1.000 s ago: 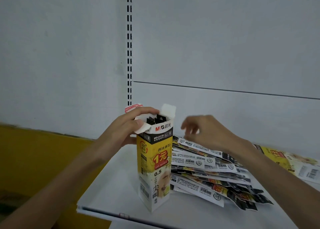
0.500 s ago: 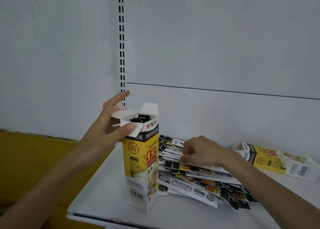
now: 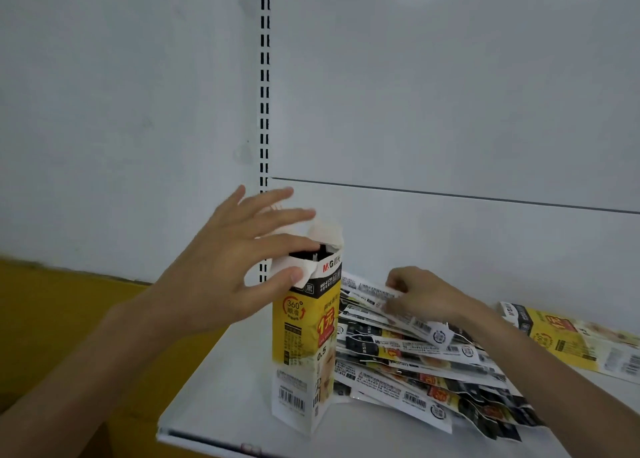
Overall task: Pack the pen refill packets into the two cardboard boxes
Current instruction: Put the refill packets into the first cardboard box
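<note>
An upright yellow and white cardboard box point(image 3: 306, 340) stands on the white shelf point(image 3: 228, 392), its top flaps open and dark packets showing inside. My left hand point(image 3: 239, 267) is spread at its top, thumb pressing the near white flap, fingers straight over the opening. Right of the box lies a fanned pile of pen refill packets point(image 3: 426, 364). My right hand point(image 3: 422, 296) rests on the pile's upper part and pinches the end of a white packet. A second yellow box point(image 3: 568, 340) lies flat at the far right.
The shelf's front edge point(image 3: 207, 438) runs close below the box. A white back panel with a slotted upright point(image 3: 265, 76) rises behind. A yellow surface point(image 3: 69, 305) lies to the left, lower than the shelf.
My left hand has opened out, its fingers now spread over the box top. My right hand stays on the pile and has lifted a packet's end. The camera moved closer.
</note>
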A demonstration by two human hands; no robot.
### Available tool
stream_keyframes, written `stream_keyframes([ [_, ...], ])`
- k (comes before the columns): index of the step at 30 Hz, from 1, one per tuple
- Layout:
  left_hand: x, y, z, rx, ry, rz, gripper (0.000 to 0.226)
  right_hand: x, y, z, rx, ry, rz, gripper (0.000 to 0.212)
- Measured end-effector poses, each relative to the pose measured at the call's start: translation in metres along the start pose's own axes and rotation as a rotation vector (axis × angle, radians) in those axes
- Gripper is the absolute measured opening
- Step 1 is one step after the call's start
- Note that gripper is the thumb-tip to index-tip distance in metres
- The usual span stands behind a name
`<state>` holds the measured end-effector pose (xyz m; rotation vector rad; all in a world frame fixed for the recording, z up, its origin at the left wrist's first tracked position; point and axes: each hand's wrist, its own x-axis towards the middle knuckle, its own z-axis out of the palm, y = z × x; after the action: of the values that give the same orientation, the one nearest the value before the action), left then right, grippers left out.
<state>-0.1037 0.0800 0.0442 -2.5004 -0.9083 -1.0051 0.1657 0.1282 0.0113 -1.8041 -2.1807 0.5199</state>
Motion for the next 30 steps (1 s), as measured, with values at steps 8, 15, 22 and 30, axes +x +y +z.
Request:
stream_keyframes([
  [8, 0.001, 0.007, 0.000, -0.233, -0.130, -0.109, 0.045, -0.013, -0.024, -0.025, 0.612, 0.134, -0.028, 0.027],
  [15, 0.000, 0.011, 0.002, -0.217, -0.115, -0.148, 0.050, -0.023, -0.050, -0.057, 1.029, 0.249, -0.201, 0.017],
  [22, 0.005, 0.017, 0.006, -0.233, -0.117, -0.169, 0.049, -0.041, -0.093, -0.068, 1.282, 0.497, -0.439, 0.015],
  [30, 0.004, 0.022, 0.009, -0.226, -0.014, -0.185, 0.033, -0.038, -0.109, -0.022, 0.745, 0.741, -0.512, 0.030],
])
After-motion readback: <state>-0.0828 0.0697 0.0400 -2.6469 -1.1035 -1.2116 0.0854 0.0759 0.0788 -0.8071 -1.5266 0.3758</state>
